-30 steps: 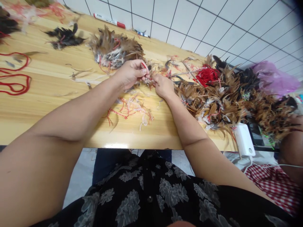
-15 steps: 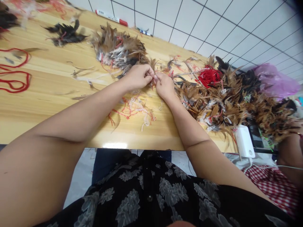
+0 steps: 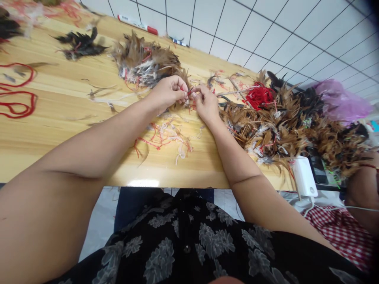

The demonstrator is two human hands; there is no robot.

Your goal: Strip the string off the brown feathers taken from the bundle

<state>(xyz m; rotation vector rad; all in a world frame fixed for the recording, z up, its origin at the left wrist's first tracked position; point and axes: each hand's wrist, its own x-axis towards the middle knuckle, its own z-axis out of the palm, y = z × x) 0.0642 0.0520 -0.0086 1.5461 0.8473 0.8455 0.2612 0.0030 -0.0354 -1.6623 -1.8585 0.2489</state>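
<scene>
Over the middle of the wooden table, my left hand is closed in a pinch on a small bundle of feathers wound with red string. Close beside it on the right, my right hand has its thumb and forefinger bent together at the string. The fingertips partly cover the bundle and the exact grip. Behind my left hand lies a large heap of brown and grey feathers with red ties. Red and white string scraps lie below the hands.
Brown feathers spread along the right, with a ball of red string and a pink plastic bag. A white charger sits at the front edge. Black feathers and a red marker lie back left. Another person's arm shows far right.
My hands have drawn slightly apart. Red string now shows between the fingertips, and the fingers of my right hand have lifted a little. The heaps stay in place.
</scene>
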